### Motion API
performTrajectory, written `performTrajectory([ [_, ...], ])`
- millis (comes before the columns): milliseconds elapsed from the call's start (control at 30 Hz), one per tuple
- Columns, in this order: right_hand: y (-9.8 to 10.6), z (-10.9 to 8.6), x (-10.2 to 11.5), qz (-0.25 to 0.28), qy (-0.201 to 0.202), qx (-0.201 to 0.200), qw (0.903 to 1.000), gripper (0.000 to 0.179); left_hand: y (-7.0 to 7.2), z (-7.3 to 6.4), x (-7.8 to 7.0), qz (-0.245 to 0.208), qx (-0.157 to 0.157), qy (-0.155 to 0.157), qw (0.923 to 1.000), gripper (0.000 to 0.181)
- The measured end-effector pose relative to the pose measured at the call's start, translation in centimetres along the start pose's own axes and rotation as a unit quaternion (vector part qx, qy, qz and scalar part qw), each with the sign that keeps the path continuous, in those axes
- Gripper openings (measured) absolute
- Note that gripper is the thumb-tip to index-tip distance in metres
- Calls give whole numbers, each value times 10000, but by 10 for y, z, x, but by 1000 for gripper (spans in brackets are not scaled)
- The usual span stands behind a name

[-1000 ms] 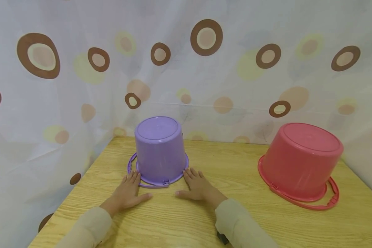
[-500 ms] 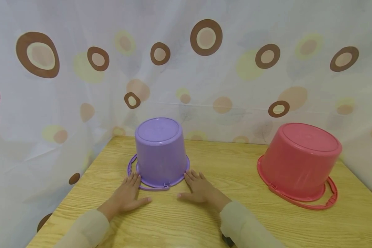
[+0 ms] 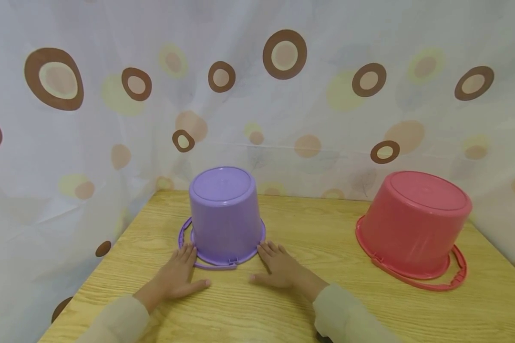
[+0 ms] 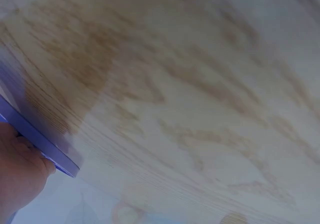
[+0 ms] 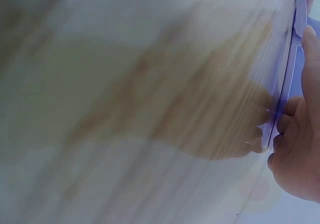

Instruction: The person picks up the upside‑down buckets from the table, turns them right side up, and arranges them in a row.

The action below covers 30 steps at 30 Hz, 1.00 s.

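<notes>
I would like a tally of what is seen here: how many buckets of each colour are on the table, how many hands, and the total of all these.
Purple bucket: 1
Red bucket: 1
Hands: 2 (left hand, right hand)
Total: 4

Purple bucket [image 3: 226, 226] — its inside hidden

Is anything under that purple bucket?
The purple bucket is upside down on the wooden table, so the space under it is covered and I can't tell. Around it you can see its handle, the left hand and the right hand.
</notes>
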State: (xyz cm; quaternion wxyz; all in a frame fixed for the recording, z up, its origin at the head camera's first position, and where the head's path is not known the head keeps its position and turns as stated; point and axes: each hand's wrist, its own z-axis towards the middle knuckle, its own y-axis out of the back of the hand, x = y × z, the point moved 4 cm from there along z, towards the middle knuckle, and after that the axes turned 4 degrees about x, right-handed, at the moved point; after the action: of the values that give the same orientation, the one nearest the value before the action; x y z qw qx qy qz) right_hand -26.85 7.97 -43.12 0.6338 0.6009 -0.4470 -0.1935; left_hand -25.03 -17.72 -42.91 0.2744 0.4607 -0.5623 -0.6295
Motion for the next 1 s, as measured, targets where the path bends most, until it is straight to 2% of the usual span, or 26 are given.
performTrajectory([
  [300,2,-11,4,69,75,43,9999,86,-1,-5,-6,-105,198,13,9997,95],
  [833,0,-23,9,-187,270,-79,9994,85,0,-12,-11,38,-8,-224,9997,94],
  [1000,5,-23,7,-379,347,-245,9984,77,1,-12,-9,531,-58,-427,9977,90],
])
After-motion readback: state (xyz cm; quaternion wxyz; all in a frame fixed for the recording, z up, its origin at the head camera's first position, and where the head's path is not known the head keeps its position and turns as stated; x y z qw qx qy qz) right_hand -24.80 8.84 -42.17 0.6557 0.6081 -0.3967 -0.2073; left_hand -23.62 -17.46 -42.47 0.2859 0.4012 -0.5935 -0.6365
